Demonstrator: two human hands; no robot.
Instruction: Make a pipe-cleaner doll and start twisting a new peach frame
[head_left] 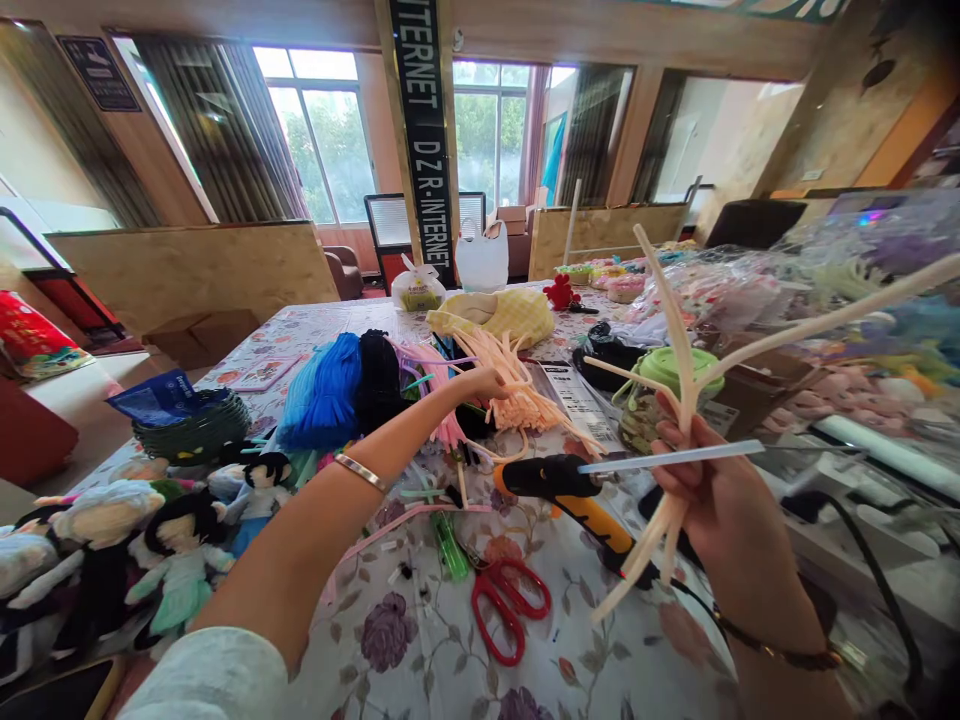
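1. Cream, fuzzy stems, as the head view shows, make up the branched form [680, 340] raised above the table at my right; my right hand [724, 490] closes its fingers around the middle, where the stems meet.
2. My left hand [487, 384] reaches to the peach bundle [521, 405]; its fingers are drawn together, but I cannot tell whether they pinch a stem.
3. Handling: I judge the form light, soft-surfaced, hardly slippery, and bendable. The junction is probably the best hold; the long arms would likely flex if gripped near their tips.
4. A translucent glue stick [705, 453] crosses in front of the form, near the glue gun [547, 480].
5. Containers: the dark basket [202, 432] bears a blue packet [161, 398]; the knotted bag [418, 290] shows something yellowish-green; the white bag [481, 262] and green-lidded jar [661, 364] hide their contents.
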